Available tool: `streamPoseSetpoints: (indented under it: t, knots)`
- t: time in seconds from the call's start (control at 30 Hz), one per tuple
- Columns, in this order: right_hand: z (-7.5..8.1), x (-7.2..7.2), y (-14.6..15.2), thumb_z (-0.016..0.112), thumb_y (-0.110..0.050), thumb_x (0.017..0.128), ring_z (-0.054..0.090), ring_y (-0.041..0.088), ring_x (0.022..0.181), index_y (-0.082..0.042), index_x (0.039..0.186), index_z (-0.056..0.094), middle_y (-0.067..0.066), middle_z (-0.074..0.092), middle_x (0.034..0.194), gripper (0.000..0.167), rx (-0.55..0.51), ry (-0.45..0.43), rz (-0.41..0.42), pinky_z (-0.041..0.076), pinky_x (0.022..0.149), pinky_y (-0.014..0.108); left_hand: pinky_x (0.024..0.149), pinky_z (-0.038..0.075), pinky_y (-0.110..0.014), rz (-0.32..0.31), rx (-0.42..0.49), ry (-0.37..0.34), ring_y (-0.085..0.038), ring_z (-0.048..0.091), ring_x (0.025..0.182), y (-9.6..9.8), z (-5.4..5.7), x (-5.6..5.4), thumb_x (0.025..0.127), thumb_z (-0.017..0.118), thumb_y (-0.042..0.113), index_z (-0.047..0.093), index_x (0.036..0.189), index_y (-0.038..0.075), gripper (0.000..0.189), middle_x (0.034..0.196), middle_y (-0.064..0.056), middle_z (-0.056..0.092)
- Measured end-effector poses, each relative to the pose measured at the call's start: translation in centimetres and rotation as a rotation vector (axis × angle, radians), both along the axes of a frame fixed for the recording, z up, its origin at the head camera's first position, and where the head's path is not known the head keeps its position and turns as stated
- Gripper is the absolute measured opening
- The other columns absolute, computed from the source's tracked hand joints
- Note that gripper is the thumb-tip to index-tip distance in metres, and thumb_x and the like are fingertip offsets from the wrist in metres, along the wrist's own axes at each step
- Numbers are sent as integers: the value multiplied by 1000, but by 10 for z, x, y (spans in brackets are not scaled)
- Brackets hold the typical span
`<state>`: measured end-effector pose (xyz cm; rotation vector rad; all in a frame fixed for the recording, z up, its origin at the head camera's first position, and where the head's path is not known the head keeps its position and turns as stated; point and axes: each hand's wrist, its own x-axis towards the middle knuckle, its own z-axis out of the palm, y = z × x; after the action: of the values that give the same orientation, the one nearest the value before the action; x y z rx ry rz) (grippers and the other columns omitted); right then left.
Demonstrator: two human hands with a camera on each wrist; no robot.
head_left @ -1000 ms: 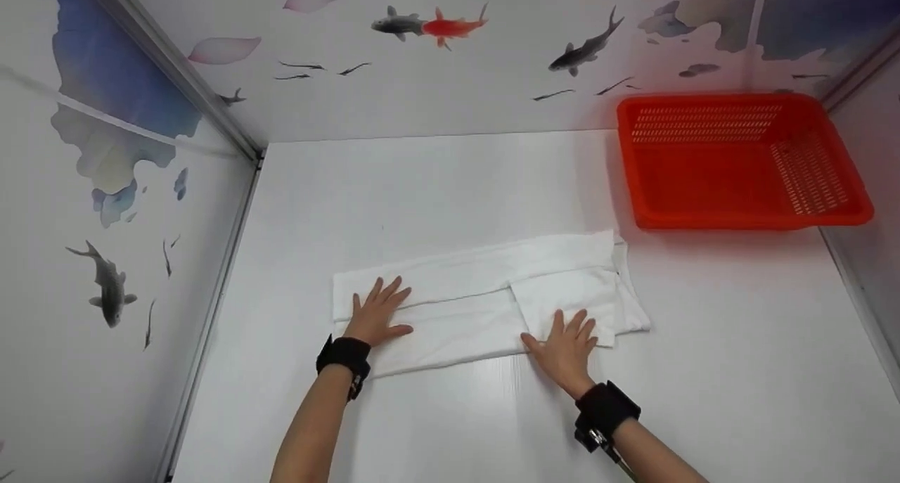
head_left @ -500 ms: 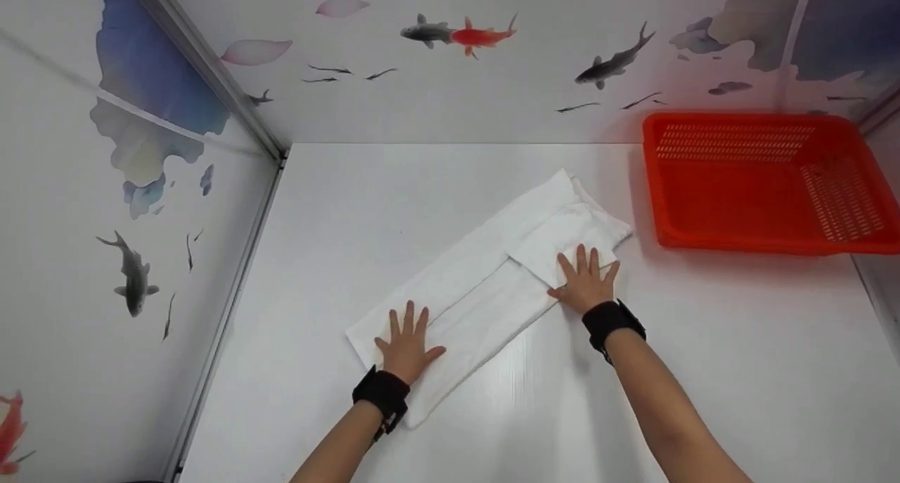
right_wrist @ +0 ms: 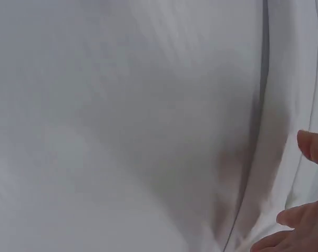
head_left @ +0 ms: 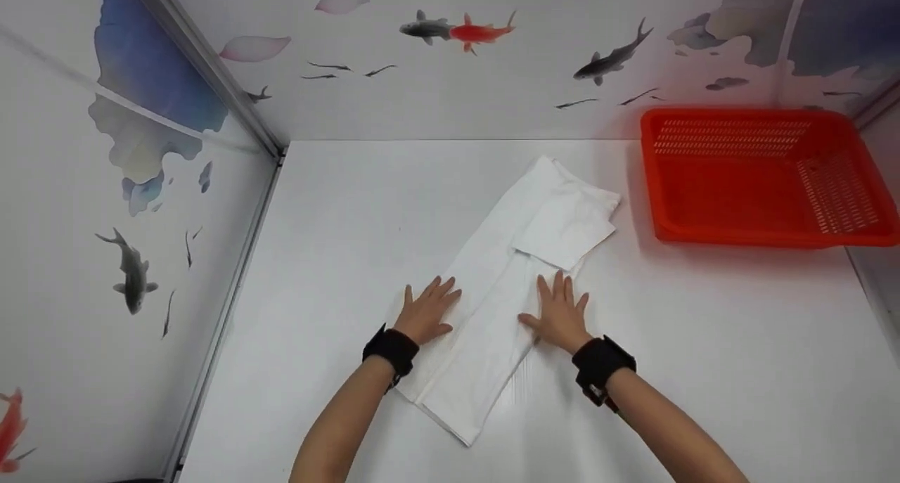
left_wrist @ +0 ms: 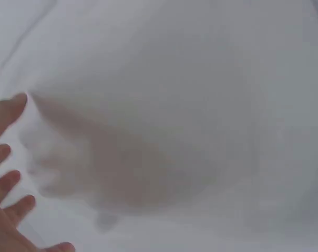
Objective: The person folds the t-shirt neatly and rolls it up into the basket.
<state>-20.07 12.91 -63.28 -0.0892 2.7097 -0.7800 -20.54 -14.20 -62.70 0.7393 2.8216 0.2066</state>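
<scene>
A long white folded piece of cloth (head_left: 485, 342), perhaps a garment, lies slantwise on the white table in the head view. Its far end points to the upper right, where a smaller folded flap (head_left: 566, 226) lies on top. My left hand (head_left: 427, 311) rests on the cloth's left edge with spread fingers. On the opposite edge, below the flap, my right hand (head_left: 559, 314) touches the cloth, fingers also spread. Close up in the left wrist view, the left hand's fingers (left_wrist: 14, 210) are over white fabric. The right wrist view shows the right hand (right_wrist: 306, 220) beside layered fabric edges.
A red plastic basket (head_left: 745, 237) with slotted walls stands at the back right of the table. White panels printed with fish close off the back and left sides. The table surface (head_left: 351, 223) extends around the cloth.
The cloth has turned counter-clockwise, from nearly crosswise to a steep slant. Over the last half second, my left hand has shifted farther away and my right hand nearer and leftward. The view has also shifted.
</scene>
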Motion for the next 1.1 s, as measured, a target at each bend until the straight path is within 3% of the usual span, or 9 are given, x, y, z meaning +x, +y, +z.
streamPoseSetpoints:
  t: [0.07,0.17,0.3,0.43,0.57,0.83,0.97,1.1]
  knots:
    - [-4,6,-7,67,-35,92,-5,52,142,10,150,20,39,-1,153,87,-7,-18,19,-6,105,73,105,24,-69,-44,-12,-50,-28,28,144,-3,0,-10,88,72,32,44,146,10,69,155,-9,35]
    - [-6,5,-5,69,-36,90,-4,52,142,10,150,21,39,-1,153,89,3,-9,56,-7,103,74,104,21,-72,-51,-23,-77,-27,27,144,-3,-3,-12,87,71,37,42,148,10,72,156,-8,33]
    - [-2,-9,15,68,-37,90,-3,52,143,7,151,20,36,-2,155,89,47,-23,149,-9,101,76,103,20,-73,22,-9,-31,-27,29,144,13,-14,3,88,68,41,42,148,11,72,156,-9,33]
    - [6,-25,41,68,-37,90,-4,51,143,3,153,20,34,-2,156,88,103,-60,193,-11,100,77,104,23,-70,137,25,34,-29,31,142,49,-22,23,88,66,44,43,147,10,72,155,-11,35]
    - [15,-35,57,69,-33,89,1,50,143,4,151,26,35,4,155,84,181,-44,160,-8,101,76,107,26,-64,240,27,63,-29,32,142,87,-25,31,88,67,45,45,146,9,72,154,-12,37]
    - [7,-31,69,63,-25,94,16,48,143,4,146,37,34,21,153,65,329,122,44,2,107,73,108,30,-58,349,0,87,-28,32,142,134,-20,26,89,66,47,46,146,11,71,153,-10,38]
    - [4,-21,76,62,-22,95,18,49,142,5,145,40,35,24,151,60,265,187,10,4,106,74,107,29,-60,318,125,41,-34,30,142,138,-19,31,90,68,41,46,145,9,68,153,-14,36]
    - [2,8,83,64,-17,93,17,50,141,6,143,41,35,22,151,60,83,204,58,4,104,75,107,26,-63,177,244,-2,-36,31,141,115,-18,45,90,70,34,51,141,7,60,151,-15,39]
